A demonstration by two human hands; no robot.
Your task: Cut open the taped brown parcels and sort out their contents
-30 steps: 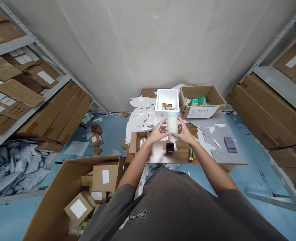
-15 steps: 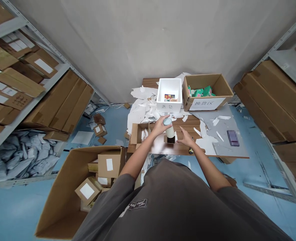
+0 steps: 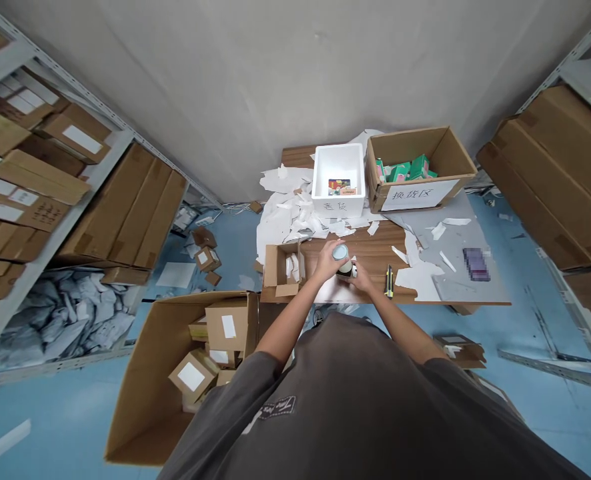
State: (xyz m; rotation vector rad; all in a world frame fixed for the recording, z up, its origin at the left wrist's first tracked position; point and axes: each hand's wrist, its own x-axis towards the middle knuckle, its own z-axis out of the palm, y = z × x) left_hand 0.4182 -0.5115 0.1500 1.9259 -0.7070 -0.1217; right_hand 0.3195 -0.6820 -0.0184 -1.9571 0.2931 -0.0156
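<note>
A pale cylindrical canister point(image 3: 340, 253) with a light-blue top stands tilted near the front of the wooden table, between my hands. My left hand point(image 3: 327, 262) grips it round the upper part, fingers curled about the rim. Lower down, my right hand point(image 3: 362, 277) closes round the small dark box point(image 3: 344, 276) at the canister's base. The canister's lower end sits in that box, and my fingers cover much of both. To the left lies an open small carton point(image 3: 286, 288) with white pieces inside. A yellow and black utility knife point(image 3: 389, 281) rests right of my right hand.
At the back stand a white foam bin point(image 3: 338, 208) holding small packets and a cardboard box point(image 3: 420, 193) with green packs. Torn white paper point(image 3: 275, 223) covers the table's left side. A large carton of parcels point(image 3: 145, 373) is on the floor at left; loaded shelves point(image 3: 100, 213) flank both sides.
The canister has come down from in front of the white bin into the small dark box. My right hand left the canister, and now holds the box; my left hand stays on the canister.
</note>
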